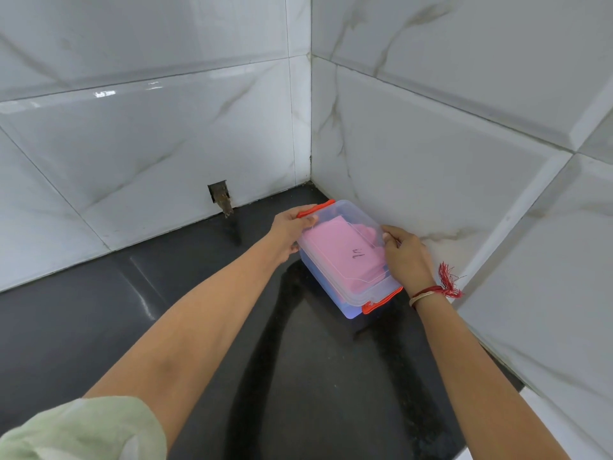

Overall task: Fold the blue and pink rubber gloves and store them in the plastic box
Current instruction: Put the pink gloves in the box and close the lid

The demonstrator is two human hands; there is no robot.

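A clear plastic box (pixel 335 305) with a clear lid and orange clips stands on the black counter in the tiled corner. Through the lid I see the folded pink glove (pixel 345 257) lying on top; a bluish tint shows low in the box, but the blue glove itself is not clearly visible. My left hand (pixel 290 232) grips the box's far left end at the orange clip (pixel 315 209). My right hand (pixel 406 257) holds the right long side of the lid. A second orange clip (pixel 381 302) is at the near end.
The black counter (pixel 166 310) runs left and toward me. White marble-look tiled walls (pixel 431 167) close in behind and to the right of the box. A small hole in the back wall (pixel 220 197) sits just above the counter, left of the box.
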